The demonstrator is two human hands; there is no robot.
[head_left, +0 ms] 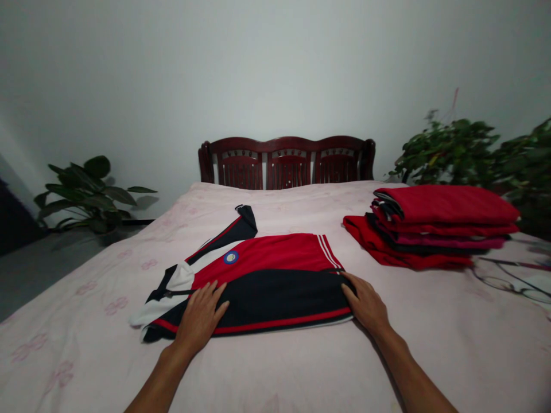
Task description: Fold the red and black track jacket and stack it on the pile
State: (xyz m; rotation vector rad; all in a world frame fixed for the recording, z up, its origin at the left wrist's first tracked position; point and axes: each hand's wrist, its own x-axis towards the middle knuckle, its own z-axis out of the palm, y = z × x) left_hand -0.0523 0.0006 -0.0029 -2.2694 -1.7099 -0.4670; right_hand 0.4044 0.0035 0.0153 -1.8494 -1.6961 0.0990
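Observation:
A red, dark navy and white track jacket [275, 252] lies sideways on the bed, its collar to the left and its white-striped hem to the right. The near sleeve [284, 295] is folded over the body; the far sleeve [232, 232] stretches away toward the headboard. A round blue and white badge [231, 257] shows on the chest. My left hand [203, 312] rests open and flat on the folded sleeve near the shoulder. At the hem end, my right hand [365, 302] lies with its fingers extended onto the jacket's edge, the thumb lower than the fingers.
A stack of folded red, dark and magenta clothes [439, 223] sits at the right of the pink bedsheet [275, 373]. Eyeglasses [499, 282] lie nearer me at the right edge. Beyond stands a dark wooden headboard [288, 163], with leafy plants [92, 192] on both sides.

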